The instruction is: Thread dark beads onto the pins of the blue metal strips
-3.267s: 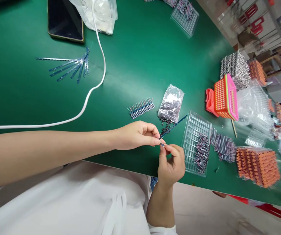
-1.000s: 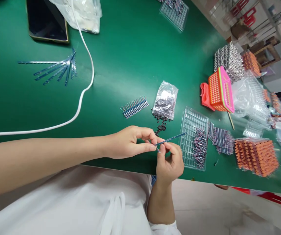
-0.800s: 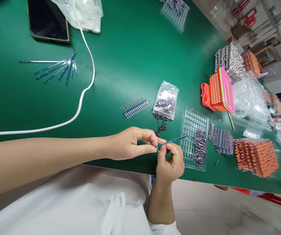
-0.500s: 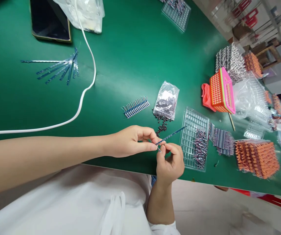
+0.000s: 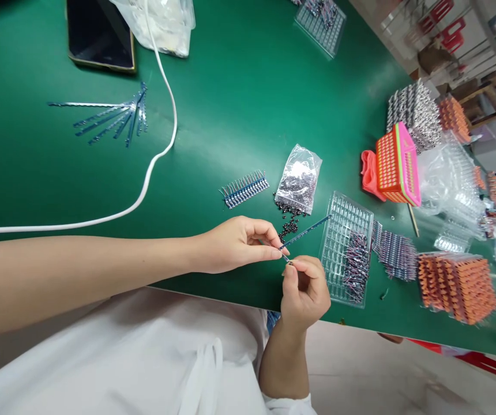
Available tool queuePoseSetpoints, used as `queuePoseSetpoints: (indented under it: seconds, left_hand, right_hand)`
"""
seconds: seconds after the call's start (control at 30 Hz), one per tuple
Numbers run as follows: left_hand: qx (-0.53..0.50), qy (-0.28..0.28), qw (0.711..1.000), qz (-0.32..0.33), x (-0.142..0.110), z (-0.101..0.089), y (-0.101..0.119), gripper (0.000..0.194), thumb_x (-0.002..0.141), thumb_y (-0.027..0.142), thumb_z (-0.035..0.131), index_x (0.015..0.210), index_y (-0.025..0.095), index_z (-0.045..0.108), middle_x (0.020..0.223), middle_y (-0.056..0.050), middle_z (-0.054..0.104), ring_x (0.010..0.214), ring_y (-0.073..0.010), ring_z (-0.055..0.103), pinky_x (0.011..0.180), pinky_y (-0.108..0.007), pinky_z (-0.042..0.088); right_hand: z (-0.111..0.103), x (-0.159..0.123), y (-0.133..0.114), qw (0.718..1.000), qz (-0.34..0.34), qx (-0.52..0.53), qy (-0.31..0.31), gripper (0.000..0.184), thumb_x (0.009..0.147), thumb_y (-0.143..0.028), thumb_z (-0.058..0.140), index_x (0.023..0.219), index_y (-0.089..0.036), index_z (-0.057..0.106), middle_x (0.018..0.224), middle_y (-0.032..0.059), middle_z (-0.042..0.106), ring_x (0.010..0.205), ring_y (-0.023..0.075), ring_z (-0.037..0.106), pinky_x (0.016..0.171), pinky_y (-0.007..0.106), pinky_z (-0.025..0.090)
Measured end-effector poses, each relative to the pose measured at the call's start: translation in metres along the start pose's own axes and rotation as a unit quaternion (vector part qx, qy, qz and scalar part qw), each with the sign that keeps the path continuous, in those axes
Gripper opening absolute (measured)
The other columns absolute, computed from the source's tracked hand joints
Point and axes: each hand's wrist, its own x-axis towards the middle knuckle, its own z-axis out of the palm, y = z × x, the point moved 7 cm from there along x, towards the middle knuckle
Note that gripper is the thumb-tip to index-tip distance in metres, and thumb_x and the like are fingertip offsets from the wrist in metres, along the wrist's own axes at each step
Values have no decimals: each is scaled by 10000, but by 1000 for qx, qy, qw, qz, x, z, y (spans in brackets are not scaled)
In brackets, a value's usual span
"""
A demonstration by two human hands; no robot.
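Note:
My left hand is closed, thumb and fingertips pinching a narrow blue strip that slants up to the right. A short thin lead runs from its fingertips towards my right hand. That hand is closed as well, thumb and forefinger pinching a tiny dark bead at the end of the lead. Just above both hands, small dark beads spill from a clear zip bag. To its left lies a blue strip with a row of wired pieces.
Right of my hands sits a clear compartment tray partly filled with wired pieces, then an orange stack. An orange-pink basket stands behind. At left are fanned blue strips, a white cable and a phone.
My right hand has drawn slightly away from my left, so the short lead and the dark bead show between them. The whole view has shifted a little.

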Motion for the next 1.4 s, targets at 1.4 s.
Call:
queuePoseSetpoints:
  seconds: [1.4]
  left_hand:
    - [223, 13, 974, 46, -4, -2, 19, 141, 878, 303, 671, 929, 185, 729, 949, -20, 780, 910, -163, 704, 817, -269, 516]
  right_hand:
    - [3, -1, 7, 998, 48, 3, -29, 54, 885, -154, 633, 871, -206, 638, 772, 1, 595, 658, 126, 570, 518, 244, 449]
